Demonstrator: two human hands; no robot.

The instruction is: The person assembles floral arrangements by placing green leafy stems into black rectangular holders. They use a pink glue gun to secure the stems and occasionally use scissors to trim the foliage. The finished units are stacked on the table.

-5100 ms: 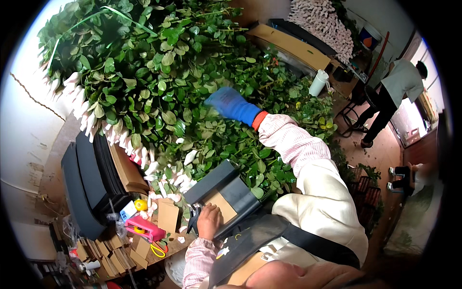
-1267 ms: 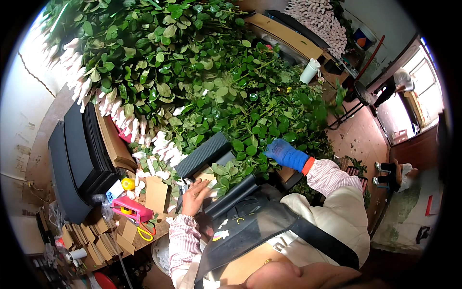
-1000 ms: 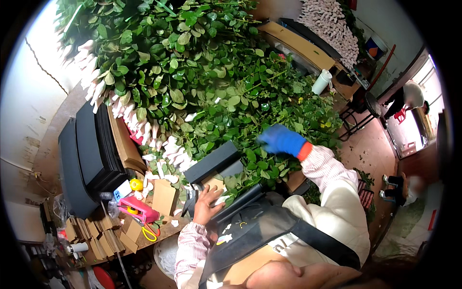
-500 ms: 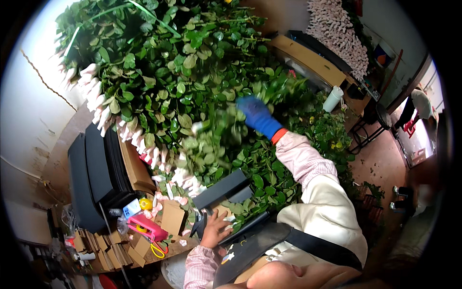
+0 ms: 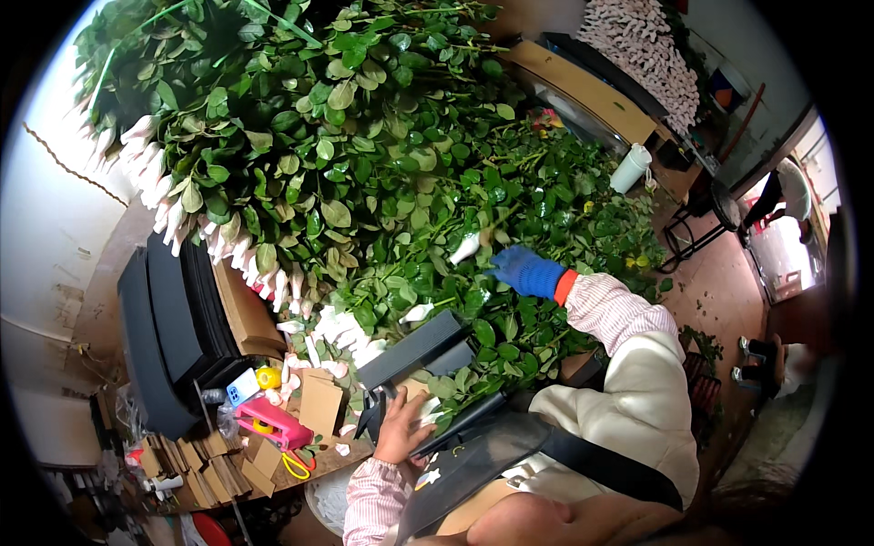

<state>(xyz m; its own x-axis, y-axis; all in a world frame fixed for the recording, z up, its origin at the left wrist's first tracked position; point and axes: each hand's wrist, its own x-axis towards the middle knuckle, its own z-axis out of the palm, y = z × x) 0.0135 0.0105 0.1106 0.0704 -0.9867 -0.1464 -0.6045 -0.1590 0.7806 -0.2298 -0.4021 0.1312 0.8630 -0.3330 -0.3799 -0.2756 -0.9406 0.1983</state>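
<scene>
Heap of leafy stems (image 5: 300, 136) covering the table (image 5: 350, 452) | black tray (image 5: 414, 348) at the heap's near edge | right hand (image 5: 530, 273), blue-gloved, at the heap; cannot tell whether its grip holds anything | bare left hand (image 5: 399, 431) at the tray, grip wide | white bud (image 5: 465, 248) against the heap, just beside the right hand

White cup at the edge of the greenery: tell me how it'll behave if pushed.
The white cup looks tall and narrow, so a high push would probably tip it. Its rounded sides suggest it might roll once down. The leaves beside it could slow that.
</scene>
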